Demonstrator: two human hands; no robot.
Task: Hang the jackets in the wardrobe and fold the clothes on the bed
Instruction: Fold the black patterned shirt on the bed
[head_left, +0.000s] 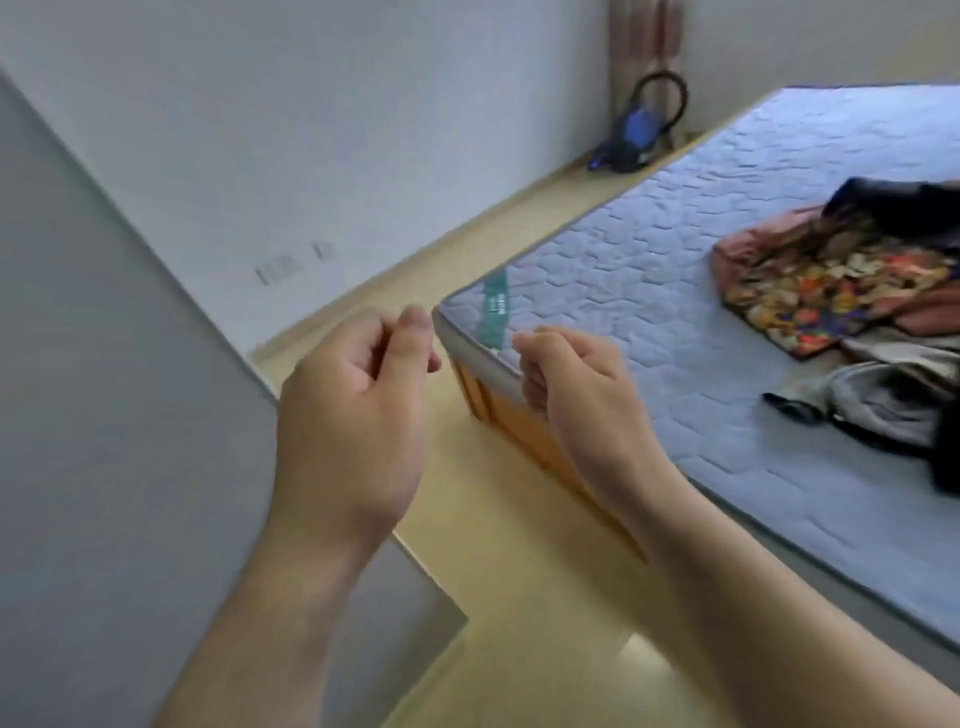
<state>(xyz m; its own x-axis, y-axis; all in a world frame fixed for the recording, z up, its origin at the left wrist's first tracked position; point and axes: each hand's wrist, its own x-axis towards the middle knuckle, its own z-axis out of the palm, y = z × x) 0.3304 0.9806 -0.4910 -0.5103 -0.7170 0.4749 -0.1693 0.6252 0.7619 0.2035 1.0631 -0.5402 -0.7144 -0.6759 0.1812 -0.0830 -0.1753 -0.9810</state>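
Both of my hands are raised in front of me near the corner of the bed (649, 291), a quilted pale blue mattress on a wooden base. My left hand (353, 410) hangs with loosely curled fingers and holds nothing. My right hand (576, 384) is also loosely curled and empty, hovering over the mattress corner. A heap of clothes lies at the right side of the mattress: a flowered garment (826, 291), a black one (893, 200) behind it, and a grey one (878, 400) in front. The wardrobe is not clearly shown.
A grey panel (104, 415) fills the left side, close to my left arm. A blue and black bag (634, 135) stands on the yellow floor (493, 597) by the far wall, below a curtain (647, 41). A strip of floor runs between wall and bed.
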